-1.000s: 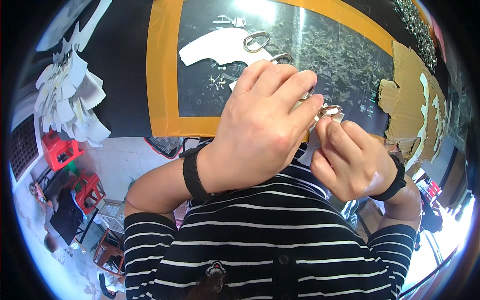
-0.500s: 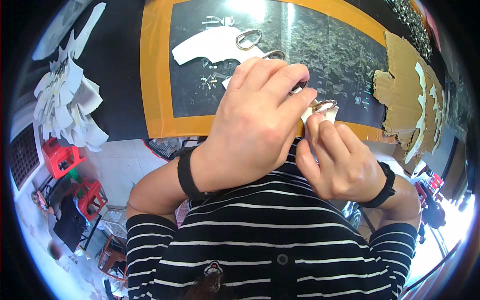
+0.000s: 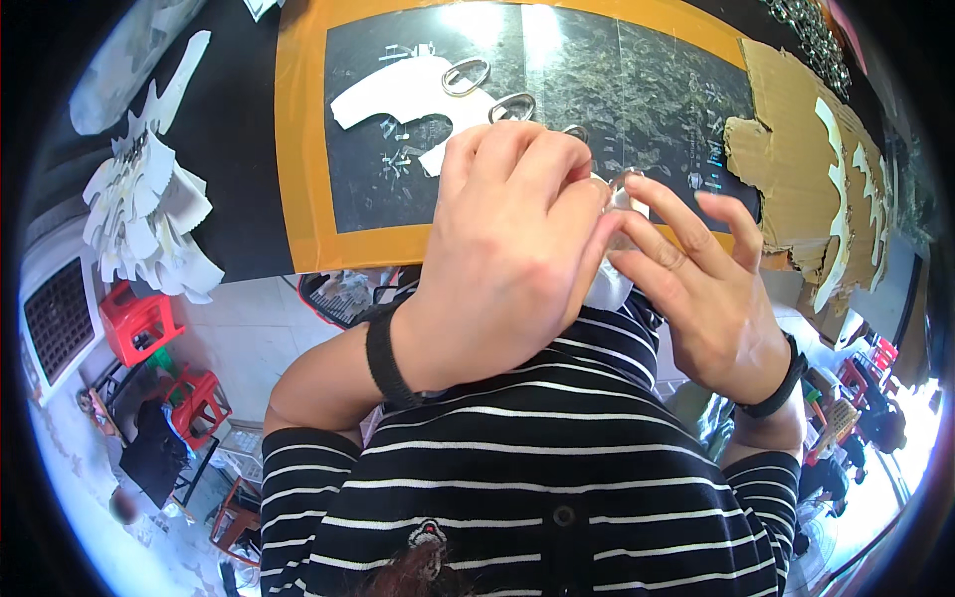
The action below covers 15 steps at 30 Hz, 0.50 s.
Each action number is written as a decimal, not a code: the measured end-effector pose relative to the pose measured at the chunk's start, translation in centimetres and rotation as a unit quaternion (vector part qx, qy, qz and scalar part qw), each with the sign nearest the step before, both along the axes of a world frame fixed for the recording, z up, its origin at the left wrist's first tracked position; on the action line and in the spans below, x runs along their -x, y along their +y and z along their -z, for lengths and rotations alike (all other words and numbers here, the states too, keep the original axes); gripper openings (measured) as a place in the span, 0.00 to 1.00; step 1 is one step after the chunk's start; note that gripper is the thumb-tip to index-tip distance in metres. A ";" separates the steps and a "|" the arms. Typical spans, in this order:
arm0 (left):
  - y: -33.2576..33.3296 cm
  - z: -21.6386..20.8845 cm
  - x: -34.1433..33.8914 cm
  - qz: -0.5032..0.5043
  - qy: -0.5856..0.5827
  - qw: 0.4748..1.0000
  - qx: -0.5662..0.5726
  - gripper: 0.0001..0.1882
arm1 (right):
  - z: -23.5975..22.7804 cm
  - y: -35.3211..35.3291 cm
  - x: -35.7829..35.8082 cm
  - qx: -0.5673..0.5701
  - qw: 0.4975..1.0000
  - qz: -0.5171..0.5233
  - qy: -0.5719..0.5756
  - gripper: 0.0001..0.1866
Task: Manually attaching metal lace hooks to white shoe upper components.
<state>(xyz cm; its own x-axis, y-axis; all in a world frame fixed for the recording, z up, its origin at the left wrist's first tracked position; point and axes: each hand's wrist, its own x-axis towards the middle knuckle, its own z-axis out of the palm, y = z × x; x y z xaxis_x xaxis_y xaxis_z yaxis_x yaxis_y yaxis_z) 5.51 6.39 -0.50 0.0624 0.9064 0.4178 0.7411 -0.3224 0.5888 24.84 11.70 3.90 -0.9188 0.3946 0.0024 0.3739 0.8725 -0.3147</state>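
At the table's front edge, my left hand (image 3: 502,244) is closed, its thumb and fingers pressed together on a white sheet piece (image 3: 609,289) that hangs below the fingers. A shiny oval metal ring (image 3: 623,182) shows at its fingertips. My right hand (image 3: 711,298) grips this ring with some fingers, while another finger stands raised away from it. Beyond my hands, a curved white cut-out (image 3: 403,88) lies flat, with metal rings (image 3: 466,77) on and beside it. Another dark ring (image 3: 575,131) shows partly behind my left knuckles. My fingers hide the exact grip.
Orange tape (image 3: 303,149) borders the dark work surface. A bundle of white cut-outs (image 3: 149,209) hangs at left. Torn cardboard (image 3: 776,149) with white strips lies at right, metal rings (image 3: 811,35) heaped behind it. Red stools (image 3: 139,323) stand on the floor at left.
My right hand's fingers have spread from a tight pinch, with one finger now raised. The white piece now hangs lower beneath my hands. The whole view has shifted slightly.
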 end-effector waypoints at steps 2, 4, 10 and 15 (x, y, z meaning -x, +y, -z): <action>0.2 0.4 -0.2 -0.003 0.006 1.000 -0.006 0.09 | 0.4 0.6 -0.4 0.034 0.999 0.000 0.020 0.17; 0.5 0.6 -0.4 -0.018 0.027 0.999 -0.006 0.08 | 0.7 1.2 -0.5 0.033 0.998 -0.021 0.041 0.16; 1.1 0.1 -1.0 -0.042 0.054 0.997 0.031 0.07 | 1.6 2.2 -0.6 0.049 0.995 -0.022 0.090 0.16; 0.8 0.1 -0.5 -0.045 0.036 0.998 0.036 0.06 | 2.0 1.9 -0.4 0.044 0.994 -0.009 0.100 0.18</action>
